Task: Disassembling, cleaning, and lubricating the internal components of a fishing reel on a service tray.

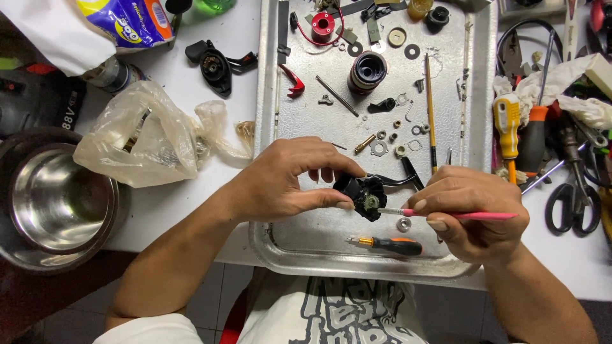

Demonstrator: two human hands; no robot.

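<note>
My left hand (287,181) pinches a small black reel body (361,193) between thumb and fingers, above the near part of a metal tray (484,76). A black handle arm (400,178) sticks out of it to the right. My right hand (475,213) holds a thin pink brush (459,215) like a pen, its tip touching the greenish inner face of the reel body. A small orange-handled screwdriver (387,243) lies in the tray just below both hands.
The tray holds several small parts: a black spool (368,70), a red spool (322,25), washers, pins, a long thin rod (430,108). Left: a steel bowl (57,204) and crumpled plastic bag (143,137). Right: screwdrivers (508,127), scissors (574,191), rags.
</note>
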